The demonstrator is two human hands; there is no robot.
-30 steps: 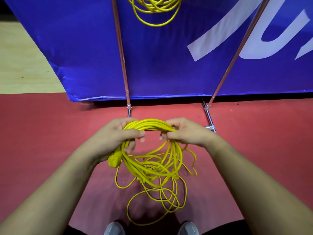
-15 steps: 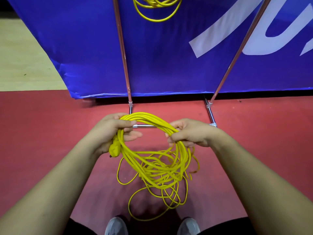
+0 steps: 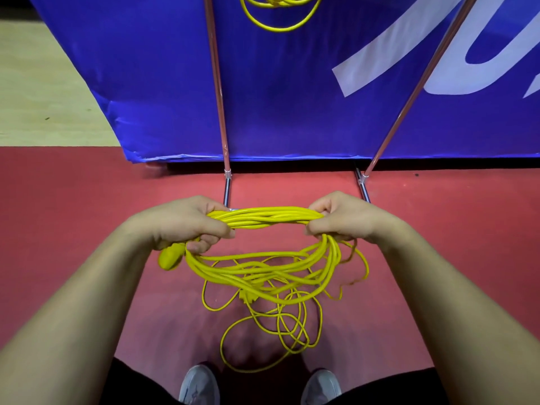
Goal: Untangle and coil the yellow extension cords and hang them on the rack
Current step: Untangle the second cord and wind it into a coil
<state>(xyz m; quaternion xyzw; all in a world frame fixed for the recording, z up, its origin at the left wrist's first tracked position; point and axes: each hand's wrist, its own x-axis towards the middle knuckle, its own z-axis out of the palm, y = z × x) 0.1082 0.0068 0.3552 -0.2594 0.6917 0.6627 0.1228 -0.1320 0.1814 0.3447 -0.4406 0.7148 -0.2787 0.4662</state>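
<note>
Cord (image 3: 266, 219) limp, light, prone to snagging

Both the left hand (image 3: 181, 222) and right hand (image 3: 347, 219) curl their fingers round the cord's gathered top, above the red floor (image 3: 87, 229). Loops sag tangled below; probably best gripped where strands bunch.

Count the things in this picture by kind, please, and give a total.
Yellow cord bundles: 2 (held coil, hanging coil)
Hands: 2 (left hand, right hand)
Rack poles: 2
Grey shoes: 2
Blue banner: 1
Total: 9
</note>
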